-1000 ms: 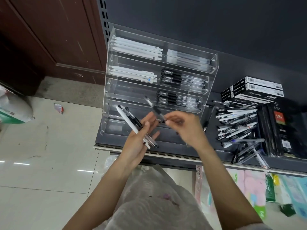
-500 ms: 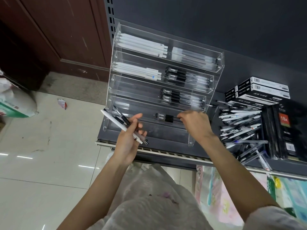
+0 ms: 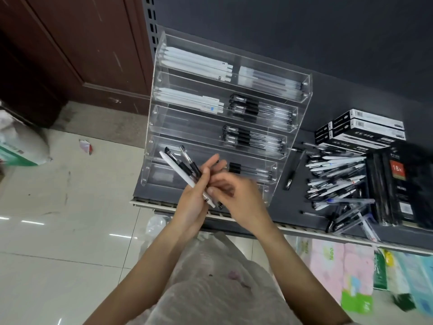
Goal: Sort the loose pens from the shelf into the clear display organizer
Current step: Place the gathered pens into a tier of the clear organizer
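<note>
- Clear acrylic forms the display organizer (image 3: 302, 90), which stands at the left end of the dark shelf (image 3: 293, 207) and steps down in tiers toward the person.
- Sorting looks partly done, by my reading: the top tier holds white pens on the left and frosted ones on the right; the next holds white pens on the left and black-grip pens on the right; the third holds black-grip pens on the right only; the fourth holds a single black-grip pen (image 3: 248, 169); the lowest tier seems bare.
- Left to sort: a loose pile of pens (image 3: 335, 179) on the shelf just right of the organizer, too tangled to count, plus one stray dark pen (image 3: 295, 170) between pile and organizer.
- The left hand (image 3: 194, 205) curls its fingers round a small bundle (image 3: 185, 172) in front of the lower tiers: one white pen and what look like two or three black-grip pens.
- The right hand (image 3: 239, 198) reaches into that bundle with bent fingers; it is blurred, so I cannot tell whether it pinches a pen.
- Four black-and-white boxes (image 3: 365, 127) are stacked behind the pile.
</note>
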The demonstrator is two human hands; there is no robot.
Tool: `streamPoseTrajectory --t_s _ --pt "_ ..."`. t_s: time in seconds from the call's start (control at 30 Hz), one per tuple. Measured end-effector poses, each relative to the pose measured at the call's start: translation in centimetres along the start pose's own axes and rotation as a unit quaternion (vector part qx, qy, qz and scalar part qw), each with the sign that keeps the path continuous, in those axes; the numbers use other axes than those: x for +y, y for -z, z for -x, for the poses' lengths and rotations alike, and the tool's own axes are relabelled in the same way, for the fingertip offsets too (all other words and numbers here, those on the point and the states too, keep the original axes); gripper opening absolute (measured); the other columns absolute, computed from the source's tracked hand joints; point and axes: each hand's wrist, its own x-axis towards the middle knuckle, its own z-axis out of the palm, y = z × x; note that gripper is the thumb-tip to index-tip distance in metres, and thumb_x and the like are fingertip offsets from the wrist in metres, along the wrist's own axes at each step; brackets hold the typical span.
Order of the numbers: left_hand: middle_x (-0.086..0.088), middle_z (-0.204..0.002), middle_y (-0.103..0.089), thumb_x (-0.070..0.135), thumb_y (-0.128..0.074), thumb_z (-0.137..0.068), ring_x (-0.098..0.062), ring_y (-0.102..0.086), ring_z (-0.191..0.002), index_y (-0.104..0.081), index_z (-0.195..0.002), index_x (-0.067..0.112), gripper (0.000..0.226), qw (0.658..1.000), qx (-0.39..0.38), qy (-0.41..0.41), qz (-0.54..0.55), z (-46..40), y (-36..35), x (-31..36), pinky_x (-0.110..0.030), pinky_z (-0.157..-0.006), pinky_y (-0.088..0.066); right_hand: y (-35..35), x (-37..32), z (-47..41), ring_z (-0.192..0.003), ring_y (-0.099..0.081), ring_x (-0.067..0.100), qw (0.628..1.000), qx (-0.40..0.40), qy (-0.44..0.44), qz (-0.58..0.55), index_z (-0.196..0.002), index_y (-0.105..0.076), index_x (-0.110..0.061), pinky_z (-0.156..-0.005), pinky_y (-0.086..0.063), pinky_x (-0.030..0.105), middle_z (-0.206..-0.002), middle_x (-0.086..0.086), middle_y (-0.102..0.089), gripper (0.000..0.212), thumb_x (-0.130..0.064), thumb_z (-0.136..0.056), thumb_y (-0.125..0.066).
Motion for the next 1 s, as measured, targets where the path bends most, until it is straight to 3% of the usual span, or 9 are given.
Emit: streamPoseTrajectory --t_s 0.17,0.27,0.33,0.4,0.47,0.6,0.8,1.0 --pt "0.003 -0.129 -0.061 0.036 -0.041 -0.091 -0.015 -0.058 -0.117 -0.050 -0.134 0.020 0.047 0.999 -0.045 0.023 -0.009 0.1 -0.5 -0.3 -0.029 -0.095 -0.050 1.4 1.3 0.1 -0.075 -0.064 0.000 0.999 -0.023 -0.015 -0.039 -0.098 -0.072 -0.020 -0.075 -0.051 0.020 -0.082 -0.014 -0.069 0.017 -0.015 -0.081 -0.073" --pt "0.001 -0.127 -0.062 0.029 -0.038 -0.097 -0.015 -0.059 -0.117 -0.050 -0.134 0.018 0.040 0.999 -0.032 0.028 0.003 0.0 -0.6 -0.8 -0.035 -0.095 -0.051 3.6 3.2 -0.2 -0.073 -0.063 0.004 0.993 0.071 0.032 0.089 -0.097 -0.073 -0.022 -0.072 -0.052 0.023 -0.085 -0.009 -0.069 0.018 -0.015 -0.081 -0.072" --pt "0.001 -0.116 -0.068 0.028 -0.036 -0.100 -0.014 -0.064 -0.107 -0.054 -0.130 0.020 0.036 0.999 -0.002 0.035 0.011 -0.2 -0.1 -0.9 -0.032 -0.086 -0.055 5.5 4.6 -0.6 -0.071 -0.063 0.009 0.964 0.142 0.060 0.217 -0.097 -0.073 -0.023 -0.066 -0.055 0.028 -0.085 -0.006 -0.069 0.017 -0.017 -0.081 -0.072" --pt "0.003 -0.087 -0.070 0.028 -0.037 -0.101 -0.011 -0.066 -0.083 -0.061 -0.120 0.020 0.032 0.998 0.035 0.038 0.021 -0.2 0.8 -0.7 -0.025 -0.075 -0.055 6.8 5.8 -1.4 -0.075 -0.066 0.015 0.929 0.163 0.081 0.323 -0.096 -0.073 -0.022 -0.061 -0.056 0.029 -0.086 -0.005 -0.069 0.017 -0.016 -0.081 -0.073" --pt "0.006 -0.065 -0.054 0.028 -0.036 -0.102 -0.007 -0.051 -0.063 -0.064 -0.111 0.017 0.031 0.997 0.069 0.039 0.027 -0.2 1.6 -0.6 -0.020 -0.065 -0.050 7.2 6.7 -2.4 -0.073 -0.068 0.019 0.898 0.145 0.096 0.405 -0.094 -0.074 -0.021 -0.055 -0.056 0.029 -0.083 -0.003 -0.070 0.017 -0.014 -0.078 -0.075" --pt "0.009 -0.060 -0.038 0.030 -0.036 -0.102 -0.006 -0.035 -0.056 -0.063 -0.106 0.017 0.031 0.993 0.104 0.032 0.036 -0.2 2.4 -0.2 -0.019 -0.061 -0.039 6.4 8.0 -4.3 -0.054 -0.062 0.017 0.843 0.066 0.098 0.525 -0.087 -0.073 -0.021 -0.041 -0.051 0.027 -0.069 -0.004 -0.067 0.035 0.002 -0.061 -0.080" --pt "0.009 -0.059 -0.039 0.030 -0.037 -0.101 -0.005 -0.037 -0.055 -0.064 -0.105 0.017 0.030 0.992 0.117 0.020 0.047 -0.1 3.1 -0.4 -0.019 -0.059 -0.040 6.1 7.6 -4.6 -0.055 -0.060 0.015 0.814 0.055 0.136 0.563 -0.074 -0.071 -0.018 -0.041 -0.040 0.018 -0.064 -0.004 -0.064 0.035 0.005 -0.048 -0.080" --pt "0.008 -0.061 -0.042 0.028 -0.036 -0.102 -0.006 -0.037 -0.055 -0.064 -0.106 0.015 0.030 0.992 0.119 0.016 0.048 0.2 2.8 -0.7 -0.021 -0.059 -0.039 5.7 8.4 -4.4 -0.061 -0.060 0.018 0.815 0.078 0.170 0.548 -0.073 -0.071 -0.010 -0.035 -0.043 0.021 -0.068 0.003 -0.062 0.039 0.013 -0.043 -0.077"
